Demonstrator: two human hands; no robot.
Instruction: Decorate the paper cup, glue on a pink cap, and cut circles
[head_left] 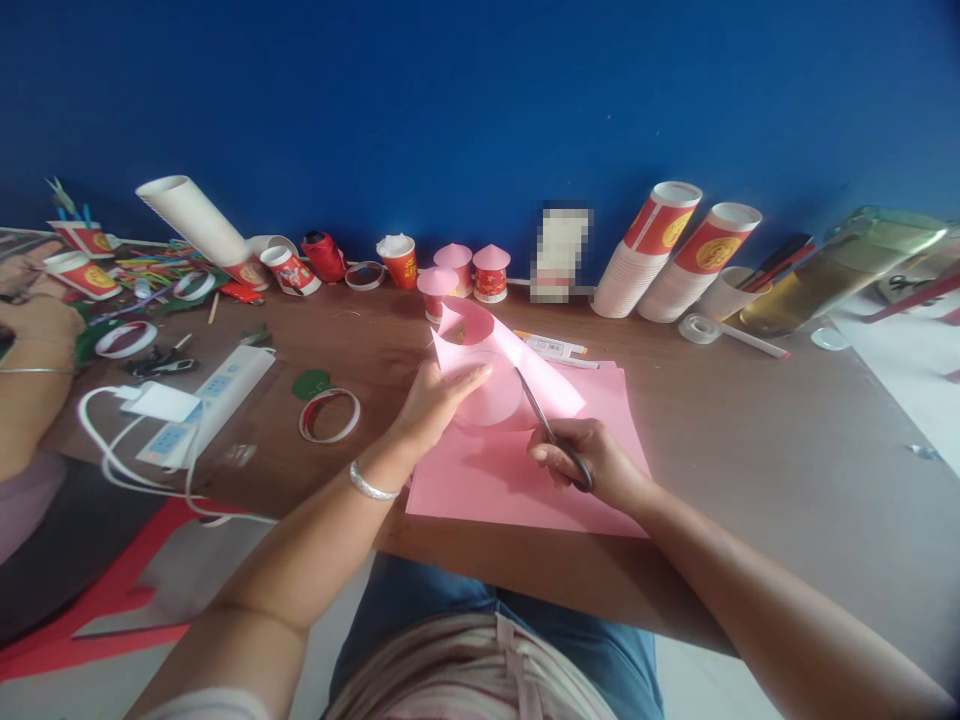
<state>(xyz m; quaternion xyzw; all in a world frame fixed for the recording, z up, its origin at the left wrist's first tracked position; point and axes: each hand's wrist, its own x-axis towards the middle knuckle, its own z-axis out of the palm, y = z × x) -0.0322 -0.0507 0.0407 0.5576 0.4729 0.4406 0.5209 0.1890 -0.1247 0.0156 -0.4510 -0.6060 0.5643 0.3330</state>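
Note:
My left hand (435, 405) grips a sheet of pink paper (547, 372) at its left side, thumb on top. A round outline shows on the held part, and the sheet's far edge curls up. In my right hand (592, 455) is a pair of scissors (550, 420), its fingers around the handles. The blades meet the paper at the right side of the round shape. Whether the blades are parted is too small to tell. Below both hands lies a stack of flat pink paper (517, 495). Behind the sheet stand red cups with pink cone tops (491, 262).
Stacks of paper cups (652, 245) and a tilted bottle (810, 280) stand at the back right. On the left are a tape roll (330, 415), a power strip (217, 400) with white cables and another person's arm (34, 380). A blue wall (450, 110) closes the back.

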